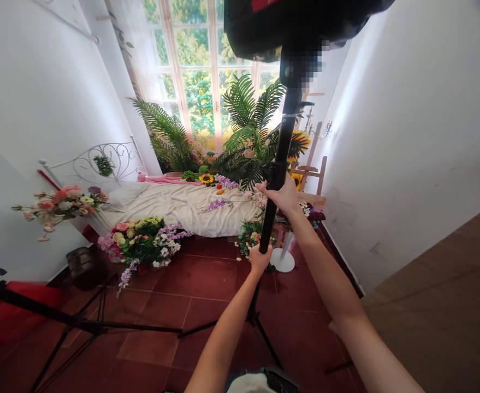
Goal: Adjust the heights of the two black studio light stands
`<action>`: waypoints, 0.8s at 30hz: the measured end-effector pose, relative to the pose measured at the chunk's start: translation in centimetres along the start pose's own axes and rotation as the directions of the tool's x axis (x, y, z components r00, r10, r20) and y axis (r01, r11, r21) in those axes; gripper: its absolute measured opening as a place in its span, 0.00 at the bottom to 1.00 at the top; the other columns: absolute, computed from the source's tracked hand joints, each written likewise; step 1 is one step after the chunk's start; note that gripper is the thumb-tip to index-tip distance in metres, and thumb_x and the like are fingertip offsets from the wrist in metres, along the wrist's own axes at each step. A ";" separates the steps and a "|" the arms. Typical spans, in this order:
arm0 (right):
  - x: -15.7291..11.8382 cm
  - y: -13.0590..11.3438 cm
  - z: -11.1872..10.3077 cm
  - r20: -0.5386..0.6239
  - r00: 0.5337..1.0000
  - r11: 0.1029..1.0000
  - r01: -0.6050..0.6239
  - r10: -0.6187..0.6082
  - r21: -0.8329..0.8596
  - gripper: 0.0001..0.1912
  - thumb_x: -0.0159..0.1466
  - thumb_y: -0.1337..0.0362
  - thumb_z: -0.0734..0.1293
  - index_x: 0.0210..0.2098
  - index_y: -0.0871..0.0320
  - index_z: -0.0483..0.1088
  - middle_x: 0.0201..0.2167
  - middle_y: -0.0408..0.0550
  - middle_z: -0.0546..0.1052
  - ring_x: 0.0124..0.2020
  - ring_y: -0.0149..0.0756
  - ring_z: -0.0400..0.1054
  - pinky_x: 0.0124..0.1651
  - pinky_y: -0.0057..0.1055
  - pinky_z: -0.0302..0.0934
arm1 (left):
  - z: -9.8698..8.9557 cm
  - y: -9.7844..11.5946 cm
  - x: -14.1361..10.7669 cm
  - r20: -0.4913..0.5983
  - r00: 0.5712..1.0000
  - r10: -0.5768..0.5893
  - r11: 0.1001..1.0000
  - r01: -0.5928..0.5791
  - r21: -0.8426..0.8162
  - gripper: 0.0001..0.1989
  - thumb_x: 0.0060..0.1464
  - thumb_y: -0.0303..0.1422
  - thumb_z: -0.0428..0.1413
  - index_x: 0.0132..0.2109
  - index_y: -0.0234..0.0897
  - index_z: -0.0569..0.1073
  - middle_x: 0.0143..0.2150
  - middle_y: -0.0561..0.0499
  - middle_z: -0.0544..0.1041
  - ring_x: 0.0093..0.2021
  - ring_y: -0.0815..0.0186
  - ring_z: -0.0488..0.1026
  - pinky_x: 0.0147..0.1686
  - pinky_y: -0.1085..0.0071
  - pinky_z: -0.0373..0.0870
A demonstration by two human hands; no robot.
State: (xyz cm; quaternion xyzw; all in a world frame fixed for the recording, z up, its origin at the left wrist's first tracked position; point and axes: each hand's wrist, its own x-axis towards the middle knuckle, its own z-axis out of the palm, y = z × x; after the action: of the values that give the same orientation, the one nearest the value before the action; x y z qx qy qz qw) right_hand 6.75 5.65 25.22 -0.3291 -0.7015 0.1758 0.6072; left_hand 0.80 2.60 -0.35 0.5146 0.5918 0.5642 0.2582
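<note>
A black light stand (pixel 268 224) rises in front of me, its pole leaning slightly right toward the top. My left hand (pixel 260 258) is closed around the lower part of the pole. Higher up, my right hand (pixel 283 195) grips the pole just below its black collar (pixel 276 173); some of its fingers are hidden behind the pole. A bulky black light head (pixel 301 24) sits on top, cut off by the upper edge of the view. The stand's legs (pixel 264 333) spread over the floor below my hands.
Another black tripod stand (pixel 96 326) reaches in from the left. Flower arrangements (pixel 143 240) stand before a bed with a cream blanket (pixel 182 207). A white round base (pixel 283 261), wooden easel (pixel 315 164) and white wall (pixel 407 136) are near the stand; palm fronds (pixel 243 109) rise behind.
</note>
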 end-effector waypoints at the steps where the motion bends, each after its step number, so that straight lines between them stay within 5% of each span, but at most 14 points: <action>1: 0.3 -0.1 0.0 -0.004 1.000 1.000 0.014 -0.014 -0.005 0.23 0.48 0.51 0.71 0.36 0.58 0.64 0.28 0.43 0.70 0.29 0.34 0.64 0.34 0.34 0.63 | 0.1 -0.1 0.0 -0.004 1.000 0.008 1.000 -0.008 -0.001 0.16 0.45 0.42 0.54 0.19 0.35 0.67 0.17 0.55 0.63 0.20 0.72 0.61 0.22 0.76 0.54; 8: 0.4 0.6 -0.2 0.025 0.997 0.997 0.073 -0.074 0.009 0.23 0.51 0.50 0.69 0.38 0.59 0.64 0.30 0.44 0.70 0.32 0.34 0.65 0.37 0.36 0.64 | 0.6 -0.6 0.2 -0.056 0.998 0.004 0.999 -0.006 -0.037 0.17 0.46 0.42 0.54 0.18 0.36 0.65 0.16 0.55 0.62 0.19 0.72 0.60 0.21 0.76 0.54; 15: -0.9 0.2 -0.2 0.022 1.000 0.994 -0.019 0.016 0.112 0.28 0.50 0.49 0.70 0.44 0.57 0.62 0.36 0.46 0.71 0.38 0.37 0.67 0.42 0.37 0.65 | 0.9 -0.8 0.2 -0.010 0.999 -0.035 0.997 0.034 -0.065 0.16 0.45 0.42 0.54 0.19 0.35 0.67 0.16 0.54 0.63 0.20 0.69 0.64 0.21 0.76 0.57; 19: -4.6 1.8 -0.4 0.083 0.991 0.971 -0.120 0.105 0.205 0.25 0.53 0.50 0.68 0.45 0.56 0.60 0.37 0.46 0.72 0.39 0.35 0.68 0.43 0.35 0.66 | 1.0 -0.7 0.2 -0.008 1.000 -0.023 0.998 0.023 -0.052 0.17 0.45 0.42 0.53 0.18 0.36 0.66 0.16 0.53 0.64 0.20 0.69 0.65 0.22 0.75 0.59; 24: -13.0 6.4 -1.6 0.126 0.957 0.948 -0.278 0.260 0.154 0.22 0.54 0.54 0.68 0.44 0.56 0.62 0.40 0.50 0.72 0.40 0.37 0.69 0.38 0.32 0.67 | 1.0 -0.6 0.1 -0.010 1.000 -0.014 0.993 0.013 -0.119 0.15 0.44 0.41 0.54 0.18 0.35 0.67 0.17 0.53 0.66 0.21 0.69 0.65 0.23 0.75 0.59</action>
State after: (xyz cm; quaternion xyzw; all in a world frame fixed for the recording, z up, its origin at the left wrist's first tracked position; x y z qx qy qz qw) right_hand 10.46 1.28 11.81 -0.3592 -0.6630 0.3332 0.5660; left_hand 1.51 3.21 -1.12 0.4911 0.5622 0.5993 0.2890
